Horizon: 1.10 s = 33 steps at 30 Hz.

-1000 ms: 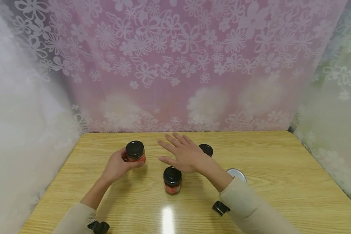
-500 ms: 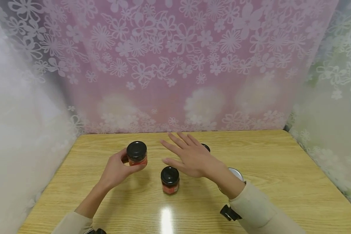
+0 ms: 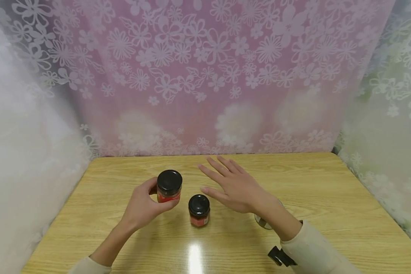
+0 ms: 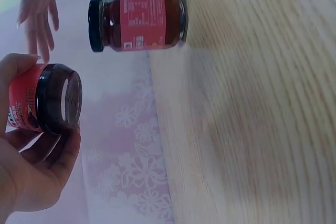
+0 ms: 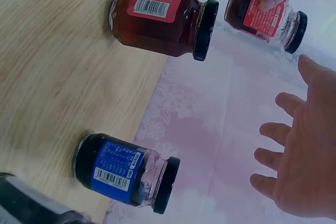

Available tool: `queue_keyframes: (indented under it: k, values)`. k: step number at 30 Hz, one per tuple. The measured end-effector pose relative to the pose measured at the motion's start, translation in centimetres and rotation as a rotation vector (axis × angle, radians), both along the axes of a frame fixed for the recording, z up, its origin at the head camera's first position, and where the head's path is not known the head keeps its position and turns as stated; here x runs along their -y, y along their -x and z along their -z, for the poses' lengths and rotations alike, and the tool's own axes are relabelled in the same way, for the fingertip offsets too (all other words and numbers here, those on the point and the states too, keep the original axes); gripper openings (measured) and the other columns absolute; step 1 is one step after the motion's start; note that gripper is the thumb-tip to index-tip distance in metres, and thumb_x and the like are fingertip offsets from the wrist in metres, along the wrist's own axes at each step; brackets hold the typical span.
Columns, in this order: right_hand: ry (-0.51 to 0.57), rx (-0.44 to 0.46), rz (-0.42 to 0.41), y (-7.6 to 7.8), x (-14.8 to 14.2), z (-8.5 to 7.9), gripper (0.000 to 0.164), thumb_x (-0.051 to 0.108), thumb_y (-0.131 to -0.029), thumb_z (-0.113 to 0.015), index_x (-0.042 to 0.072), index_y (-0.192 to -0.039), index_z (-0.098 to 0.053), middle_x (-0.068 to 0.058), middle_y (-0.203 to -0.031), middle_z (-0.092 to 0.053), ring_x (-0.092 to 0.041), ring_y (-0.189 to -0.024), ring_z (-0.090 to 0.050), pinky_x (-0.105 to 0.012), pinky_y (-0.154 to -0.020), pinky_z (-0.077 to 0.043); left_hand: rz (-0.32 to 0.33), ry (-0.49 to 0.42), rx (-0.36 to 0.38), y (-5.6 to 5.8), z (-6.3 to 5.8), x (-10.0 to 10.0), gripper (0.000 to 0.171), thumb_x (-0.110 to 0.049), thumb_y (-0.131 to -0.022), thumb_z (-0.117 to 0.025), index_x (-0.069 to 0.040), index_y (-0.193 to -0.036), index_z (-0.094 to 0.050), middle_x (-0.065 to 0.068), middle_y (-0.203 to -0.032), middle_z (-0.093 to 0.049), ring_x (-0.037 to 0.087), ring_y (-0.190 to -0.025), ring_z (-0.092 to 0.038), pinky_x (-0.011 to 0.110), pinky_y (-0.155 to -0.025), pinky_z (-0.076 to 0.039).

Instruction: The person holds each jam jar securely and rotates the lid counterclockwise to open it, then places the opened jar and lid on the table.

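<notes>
My left hand (image 3: pixel 142 205) grips a small glass jar (image 3: pixel 169 183) with a black lid and a red label, held above the table. In the left wrist view, thumb and fingers curl round that jar's body. A hexagonal jar (image 3: pixel 199 208) of dark red contents, black-lidded and red-labelled, stands upright on the table between my hands. My right hand (image 3: pixel 238 188) hovers to the right of it, fingers straight and spread, holding nothing. A blue-labelled jar (image 5: pixel 118 171) with a black lid stands upright in the right wrist view; my right hand hides it in the head view.
Under my right forearm sits a round container (image 3: pixel 263 222), mostly hidden by the arm. A dark container with a pale label (image 5: pixel 31 203) shows at the right wrist view's corner. The wooden table (image 3: pixel 328 198) meets a flowered pink curtain (image 3: pixel 205 76) behind.
My left hand has carried its jar rightward and a little nearer, towards the standing jar. My right hand has drifted right, covering the black-lidded jar behind it. The middle jar stays put.
</notes>
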State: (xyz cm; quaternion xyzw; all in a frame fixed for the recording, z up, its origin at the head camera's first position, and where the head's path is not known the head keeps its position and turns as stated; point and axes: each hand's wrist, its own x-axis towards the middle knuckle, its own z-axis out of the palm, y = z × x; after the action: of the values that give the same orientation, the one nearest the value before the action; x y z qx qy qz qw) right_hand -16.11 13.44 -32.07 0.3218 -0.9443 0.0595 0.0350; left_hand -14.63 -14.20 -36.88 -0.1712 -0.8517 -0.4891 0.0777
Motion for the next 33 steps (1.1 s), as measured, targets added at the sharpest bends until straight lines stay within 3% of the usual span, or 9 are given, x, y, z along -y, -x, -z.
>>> queue_keyframes:
  k: [1, 8, 20, 26, 33]
  values:
    - [0.004, -0.01, -0.001, -0.1, -0.2, 0.0, 0.066, 0.065, -0.096, -0.017, 0.032, -0.154, -0.016, 0.001, -0.158, -0.01, -0.024, -0.144, -0.003, -0.045, -0.114, -0.007, -0.002, 0.001, -0.012, 0.1, 0.4, 0.0, 0.048, -0.029, -0.072, -0.085, -0.019, -0.115, -0.064, -0.006, -0.098, -0.064, 0.011, -0.088, -0.061, 0.039, -0.076, -0.05]
    - [0.041, -0.048, 0.011, -1.0, -1.6, 0.4, 0.065, 0.064, -0.097, -0.022, 0.031, -0.153, -0.018, 0.001, -0.158, -0.014, -0.022, -0.144, -0.006, -0.044, -0.114, -0.009, -0.004, -0.024, -0.073, -0.8, 0.4, -1.2, 0.047, -0.029, -0.069, -0.086, -0.025, -0.11, -0.063, -0.012, -0.097, -0.063, 0.008, -0.086, -0.06, 0.04, -0.075, -0.05]
    - [0.094, -0.1, -0.002, -1.9, -3.4, 1.3, 0.062, 0.057, -0.099, -0.032, 0.028, -0.153, -0.021, -0.001, -0.157, -0.018, -0.023, -0.144, -0.011, -0.046, -0.113, -0.014, 0.091, -0.149, -0.058, -1.2, 0.4, -2.5, 0.046, -0.02, -0.073, -0.084, -0.022, -0.114, -0.064, -0.007, -0.099, -0.067, 0.012, -0.089, -0.065, 0.036, -0.078, -0.053]
    - [0.117, -0.094, 0.0, -2.0, -3.7, 1.3, 0.062, 0.055, -0.099, -0.034, 0.028, -0.153, -0.02, 0.0, -0.157, -0.018, -0.022, -0.143, -0.011, -0.046, -0.112, -0.016, 0.095, -0.102, -0.081, -1.2, 0.1, -3.2, 0.047, -0.024, -0.074, -0.083, -0.022, -0.116, -0.064, -0.01, -0.101, -0.066, 0.01, -0.092, -0.063, 0.04, -0.081, -0.051]
    - [0.16, -0.066, 0.017, -2.0, -3.7, 1.2, 0.06, 0.054, -0.1, -0.034, 0.028, -0.153, -0.02, 0.001, -0.156, -0.019, -0.021, -0.143, -0.014, -0.045, -0.112, -0.018, 0.089, -0.074, -0.049, -1.2, -0.8, -4.2, 0.053, -0.021, -0.071, -0.084, -0.025, -0.119, -0.062, -0.012, -0.104, -0.065, 0.007, -0.095, -0.061, 0.041, -0.079, -0.051]
